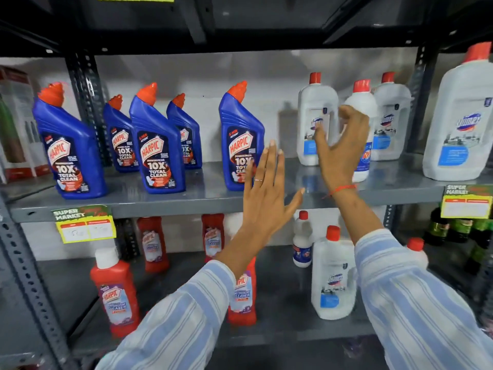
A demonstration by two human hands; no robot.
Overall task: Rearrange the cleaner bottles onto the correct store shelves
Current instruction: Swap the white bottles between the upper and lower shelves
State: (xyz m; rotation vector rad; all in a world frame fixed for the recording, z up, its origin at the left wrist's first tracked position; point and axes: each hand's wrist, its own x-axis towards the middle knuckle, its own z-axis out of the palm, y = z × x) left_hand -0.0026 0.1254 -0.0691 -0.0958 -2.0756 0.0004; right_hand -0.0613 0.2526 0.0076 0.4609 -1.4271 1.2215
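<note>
Grey shelf [165, 201], crowded blue bottles [157, 145]

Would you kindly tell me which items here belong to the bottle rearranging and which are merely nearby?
Job:
blue angled-neck Harpic bottles
white red-capped bottles
red Harpic bottles
both open hands: left hand, right hand

Nearby:
yellow price tags
dark green bottles

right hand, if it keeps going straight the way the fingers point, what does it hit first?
Most likely the white bottle on the upper shelf. The right hand is open and curled just in front of its label, empty. Depth is unclear; the slimmer white bottle behind could come first.
</note>
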